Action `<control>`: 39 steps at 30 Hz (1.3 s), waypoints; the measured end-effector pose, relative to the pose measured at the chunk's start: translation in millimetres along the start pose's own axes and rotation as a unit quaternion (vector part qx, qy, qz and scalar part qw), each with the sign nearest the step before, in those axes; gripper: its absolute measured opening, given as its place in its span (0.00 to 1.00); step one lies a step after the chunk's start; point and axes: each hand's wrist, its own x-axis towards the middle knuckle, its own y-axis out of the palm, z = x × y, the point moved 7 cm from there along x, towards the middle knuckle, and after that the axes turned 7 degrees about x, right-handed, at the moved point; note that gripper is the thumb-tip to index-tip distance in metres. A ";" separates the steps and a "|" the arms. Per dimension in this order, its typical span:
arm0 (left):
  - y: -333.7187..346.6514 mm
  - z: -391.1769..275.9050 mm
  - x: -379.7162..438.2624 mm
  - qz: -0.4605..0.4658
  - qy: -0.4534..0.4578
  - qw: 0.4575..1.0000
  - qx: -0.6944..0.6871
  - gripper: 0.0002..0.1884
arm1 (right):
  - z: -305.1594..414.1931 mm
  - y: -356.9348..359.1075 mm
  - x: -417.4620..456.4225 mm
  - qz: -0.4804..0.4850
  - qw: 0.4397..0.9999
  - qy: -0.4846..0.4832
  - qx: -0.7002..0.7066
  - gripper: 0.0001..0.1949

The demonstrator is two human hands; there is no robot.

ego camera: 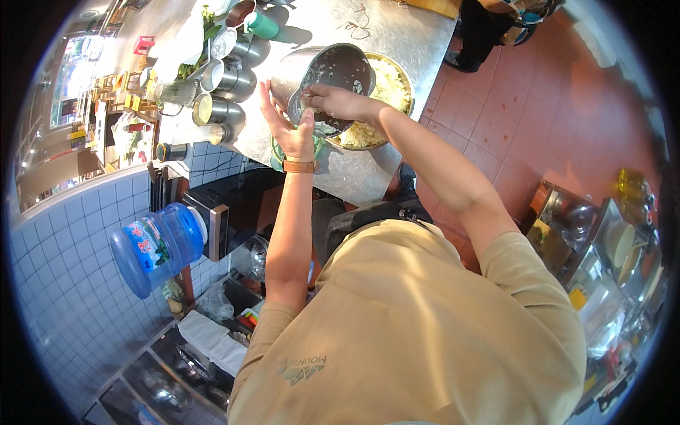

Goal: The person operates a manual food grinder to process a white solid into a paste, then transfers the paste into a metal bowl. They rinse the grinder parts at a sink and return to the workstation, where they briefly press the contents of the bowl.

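A stainless steel pot [297,66] is tilted over the metal table, its mouth turned towards me. Pale wet bits of chopped food [324,128] cling to its inner wall and gather at the lower lip. My left hand [291,135] grips the pot's near left side, thumb at the rim and fingers along the outside. Inside the mouth is my right hand [337,102], fingers bent towards the left wall; whether they hold food is unclear. Behind the pot and my right forearm, a wide metal bowl [412,101] holds pale yellow crumbly food [390,82]. A green-rimmed container [276,154] is partly hidden beneath.
Several metal canisters [215,109] and a green cup [261,25] line the table's left side. String [357,26] lies farther back. A blue water bottle [159,249] sits at lower left, by a black appliance [234,199]. Another person's leg [473,40] stands on the tiled floor [510,111].
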 end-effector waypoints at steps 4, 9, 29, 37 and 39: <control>5.6 1.5 2.5 0.012 0.004 1.000 -0.022 0.60 | 7.5 5.0 -6.5 0.036 0.982 0.035 0.183 0.29; -3.4 26.7 15.4 -0.013 0.033 0.998 0.048 0.62 | -2.3 -1.8 -7.0 0.069 0.990 0.003 0.126 0.25; -57.3 52.5 10.7 -0.132 0.082 0.963 0.219 0.61 | -30.7 -78.9 -57.3 -0.258 0.927 -0.060 -0.267 0.31; -76.5 63.2 1.1 -0.151 0.056 0.969 0.189 0.60 | -8.9 -24.1 -72.3 -0.183 0.860 -0.240 -0.412 0.23; -79.3 65.0 0.9 -0.152 0.049 0.969 0.186 0.60 | -4.8 -13.2 -78.4 -0.158 0.842 -0.274 -0.438 0.22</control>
